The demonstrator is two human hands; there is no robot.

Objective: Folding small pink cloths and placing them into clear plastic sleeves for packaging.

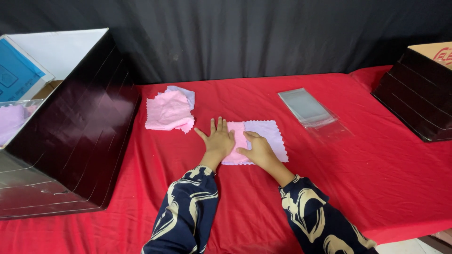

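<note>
both hands flat on the small cloth (263,136) mid table (376,178), pink half at 9 o'clock, lilac at 3. left hand (217,140) is palm down with its fingers spread, pinning the pink side. right hand (256,149) lies open on the seam, gripping nothing. I'd press from the middle outward and line up the zigzag edges first

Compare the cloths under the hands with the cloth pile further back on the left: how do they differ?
The cloths under the hands lie flat, a pink one overlapping a lavender one; the cloth pile is rumpled and loosely heaped. The left hand and right hand press on the near cloths; nothing touches the pile. Both are pink and lavender with zigzag edges, on the red table cover.
</note>
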